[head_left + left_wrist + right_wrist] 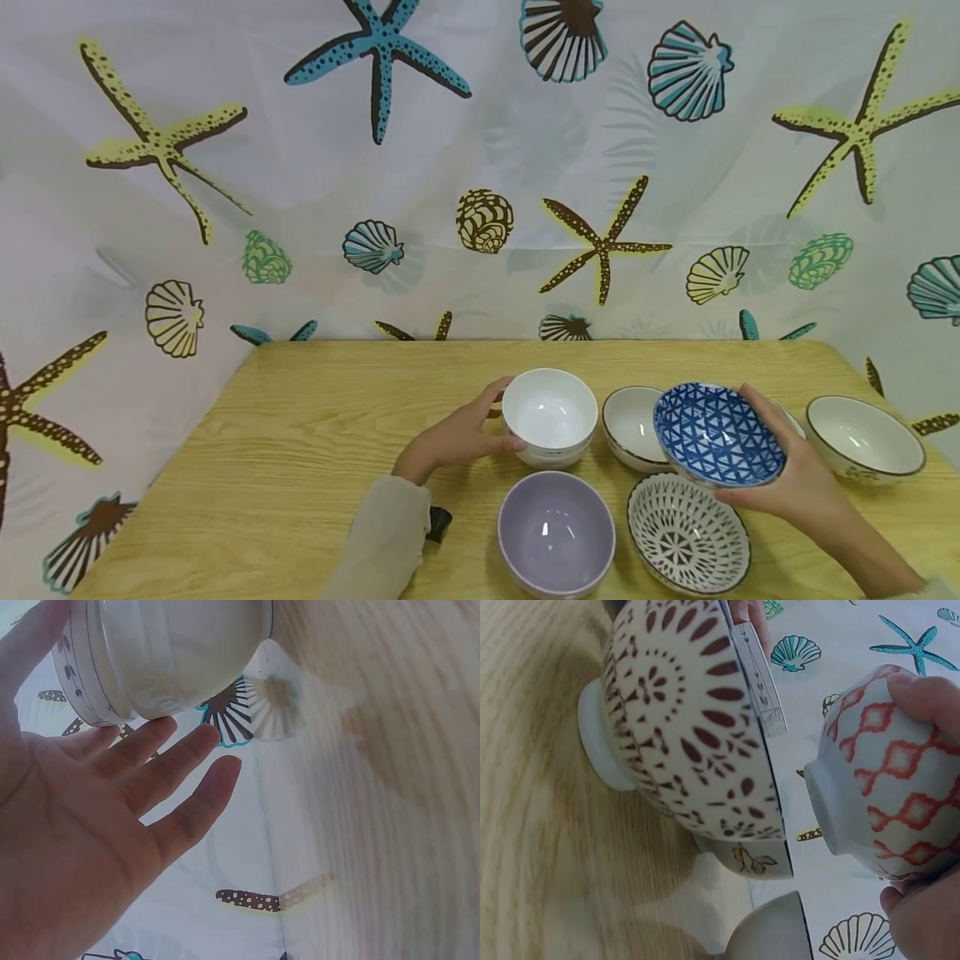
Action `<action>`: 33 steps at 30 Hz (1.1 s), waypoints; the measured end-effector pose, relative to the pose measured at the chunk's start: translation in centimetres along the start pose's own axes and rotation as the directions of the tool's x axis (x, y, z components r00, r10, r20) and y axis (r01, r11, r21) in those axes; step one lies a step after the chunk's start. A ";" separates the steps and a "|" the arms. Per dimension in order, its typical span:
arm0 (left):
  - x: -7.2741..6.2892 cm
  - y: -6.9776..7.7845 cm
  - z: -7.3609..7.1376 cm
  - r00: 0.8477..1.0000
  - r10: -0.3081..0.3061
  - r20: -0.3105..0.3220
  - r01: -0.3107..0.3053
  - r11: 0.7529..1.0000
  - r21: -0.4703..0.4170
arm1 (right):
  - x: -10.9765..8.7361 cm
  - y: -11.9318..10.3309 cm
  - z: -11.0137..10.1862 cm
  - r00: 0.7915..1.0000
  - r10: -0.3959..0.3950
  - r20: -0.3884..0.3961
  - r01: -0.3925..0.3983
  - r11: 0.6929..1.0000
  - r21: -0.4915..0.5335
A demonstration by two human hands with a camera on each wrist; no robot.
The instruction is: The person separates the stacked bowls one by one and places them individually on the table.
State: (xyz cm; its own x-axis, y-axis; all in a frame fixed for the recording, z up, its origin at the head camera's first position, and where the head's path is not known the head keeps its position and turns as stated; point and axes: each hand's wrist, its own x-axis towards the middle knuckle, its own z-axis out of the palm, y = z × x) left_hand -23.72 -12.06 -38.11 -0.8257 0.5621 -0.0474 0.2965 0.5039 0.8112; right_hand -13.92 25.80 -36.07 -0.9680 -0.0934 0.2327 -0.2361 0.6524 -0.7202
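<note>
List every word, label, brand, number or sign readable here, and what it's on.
None: no readable text in any view.
The blue bowl shows only patterning; the backdrop shows starfish and shells.
Small marks on the stacked white bowls look like decoration.

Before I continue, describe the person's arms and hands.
The left hand and right hand are bare. A plain, pale beige left sleeve ends just before the hand; only a bit of pale right sleeve shows. A small black object, perhaps worn, shows beside the left sleeve.

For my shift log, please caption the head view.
Right hand holds a blue-patterned bowl; left hand grips stacked white bowls behind a purple bowl.
</note>
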 end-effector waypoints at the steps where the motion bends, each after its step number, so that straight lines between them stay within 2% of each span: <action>1: 0.0 0.0 0.0 1.000 -0.001 -0.001 0.001 1.000 -0.001 | -0.1 0.1 -0.1 1.000 0.005 -0.001 -0.005 1.000 -0.007; 10: 0.0 0.0 0.0 1.000 0.003 0.004 -0.003 1.000 0.000 | -1.3 1.4 -1.0 0.998 0.060 -0.002 -0.059 0.997 0.047; 14: 0.0 0.0 0.0 1.000 0.001 -0.002 -0.001 1.000 0.001 | -1.7 1.9 -1.6 0.998 0.066 -0.019 -0.066 0.998 0.024; 21: -0.2 0.0 -0.1 1.000 -0.015 -0.013 0.015 1.000 0.005 | -2.3 2.4 -2.3 0.990 0.137 -0.023 -0.137 0.991 -0.004; 33: -0.1 0.3 0.0 1.000 -0.006 -0.007 0.006 1.000 -0.004 | -3.5 3.4 -2.6 0.986 0.156 -0.056 -0.159 0.985 -0.060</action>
State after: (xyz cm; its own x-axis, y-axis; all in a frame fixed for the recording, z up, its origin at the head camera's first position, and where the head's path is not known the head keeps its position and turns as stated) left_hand -23.57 -12.00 -37.86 -0.8310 0.5542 -0.0482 0.2894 0.5048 0.8133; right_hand -11.14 30.33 -37.60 -0.9867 0.0518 0.1539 -0.0734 0.7029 -0.7075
